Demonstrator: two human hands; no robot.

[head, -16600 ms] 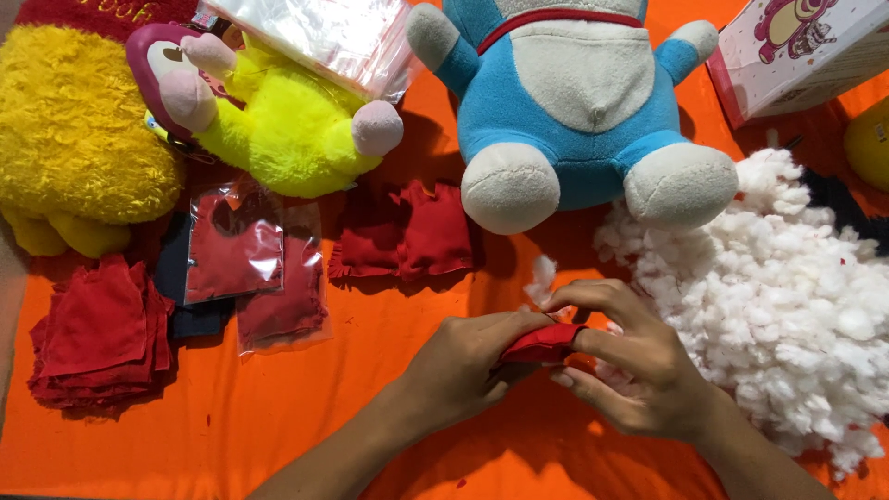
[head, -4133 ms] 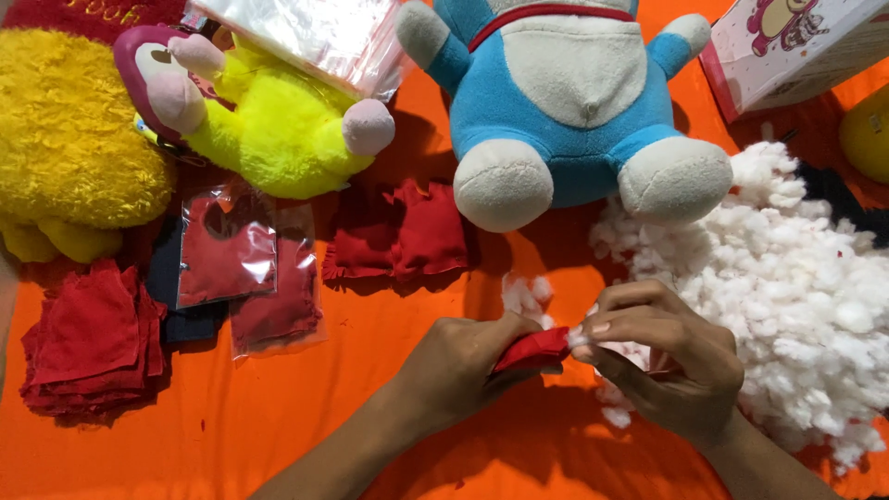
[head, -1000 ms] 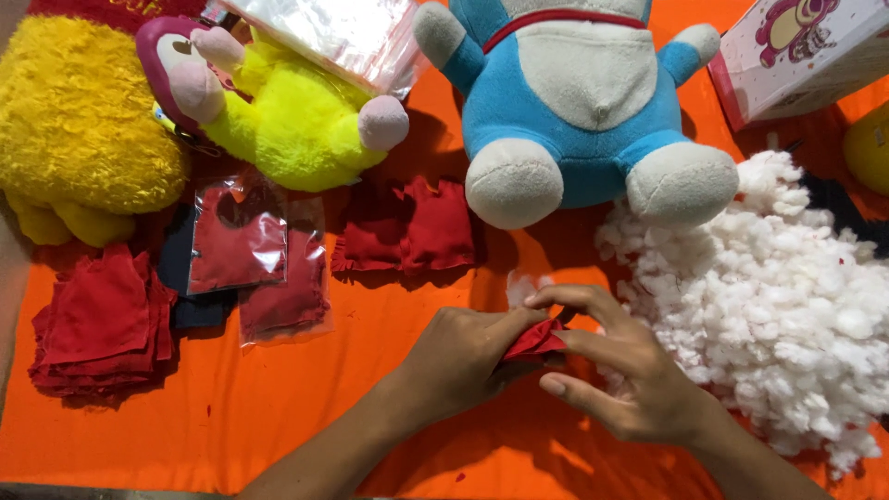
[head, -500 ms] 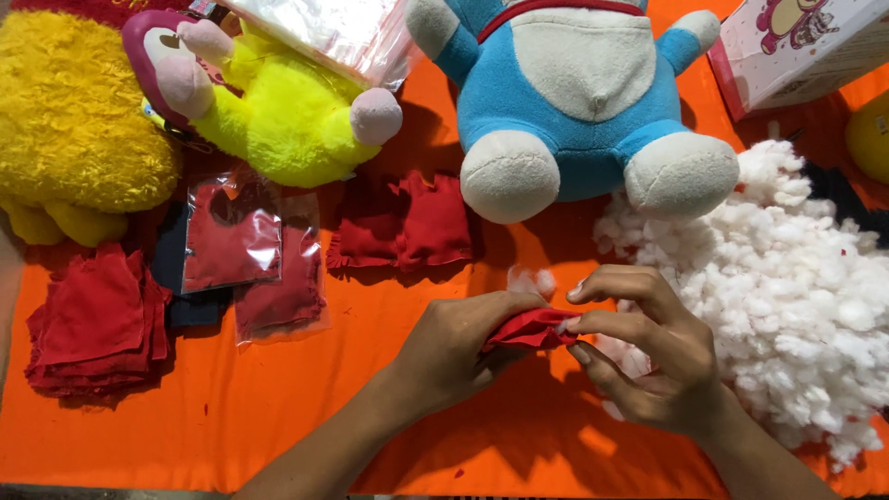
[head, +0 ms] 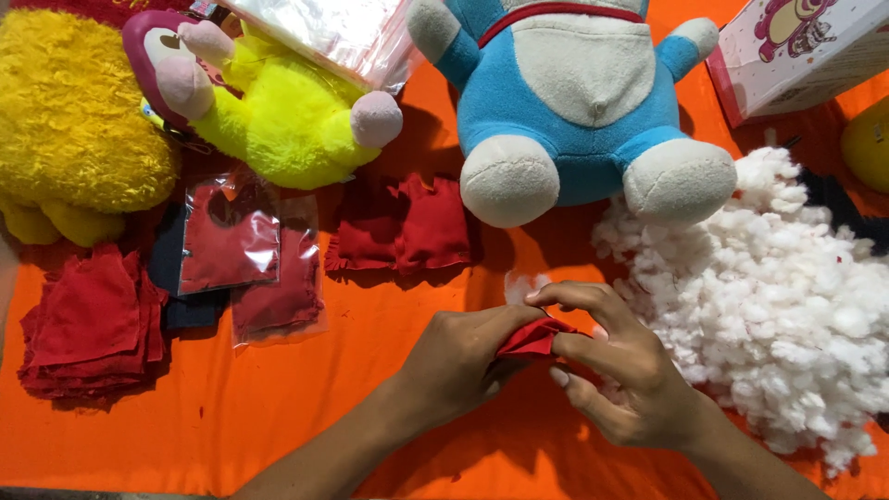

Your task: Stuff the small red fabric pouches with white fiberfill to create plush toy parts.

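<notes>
Pinching a small red cloth pouch [head: 534,338] between them, the left hand [head: 463,356] and right hand [head: 620,370] close on it above the orange tablecloth [head: 306,407], just left of the white stuffing pile [head: 778,296], near the blue plush toy [head: 569,93].

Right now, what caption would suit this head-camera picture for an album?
Two hands, left hand and right hand, pinch a small red fabric piece beside white stuffing.

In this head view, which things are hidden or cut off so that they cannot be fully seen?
- Red fabric piece: mostly covered by the left hand and right hand; its shape is unclear.
- Blue plush toy: head cut off by the top edge.
- Yellow object: cut off by the right edge; cannot tell what it is.
- Dark cloth: hidden under clear packets.
</notes>
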